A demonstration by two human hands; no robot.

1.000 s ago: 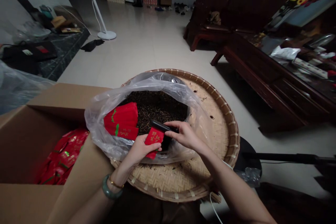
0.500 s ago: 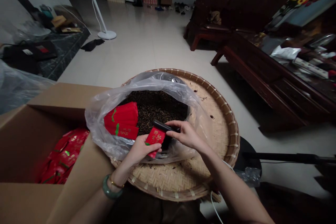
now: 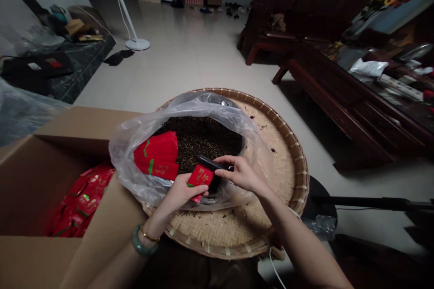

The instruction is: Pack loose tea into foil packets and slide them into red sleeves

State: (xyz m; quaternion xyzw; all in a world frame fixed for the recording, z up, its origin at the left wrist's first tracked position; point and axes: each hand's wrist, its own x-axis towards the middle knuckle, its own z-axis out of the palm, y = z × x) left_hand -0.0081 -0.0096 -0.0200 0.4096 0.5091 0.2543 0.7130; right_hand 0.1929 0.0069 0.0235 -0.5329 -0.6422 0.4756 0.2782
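My left hand (image 3: 181, 193) is closed on a small red packet (image 3: 202, 176) with gold lettering, its thumb flat across the lower part. My right hand (image 3: 241, 173) grips a slim black bar-shaped tool (image 3: 207, 161), much like a handheld bag sealer, which lies along the packet's upper edge. Beneath both hands is a clear plastic bag (image 3: 124, 156), wide open, with dark loose tea leaves (image 3: 206, 137) inside. A fanned stack of flat red packets (image 3: 159, 148) rests on the left side of the leaves. The bag stands on a round woven bamboo tray (image 3: 286, 144).
At the left, an open cardboard box (image 3: 108, 221) holds many red packets (image 3: 83, 196). A dark wooden table (image 3: 342, 95) loaded with items stands at the right. Beyond the tray are tiled floor and a white stand base (image 3: 138, 44). A white cable (image 3: 276, 266) hangs by my right arm.
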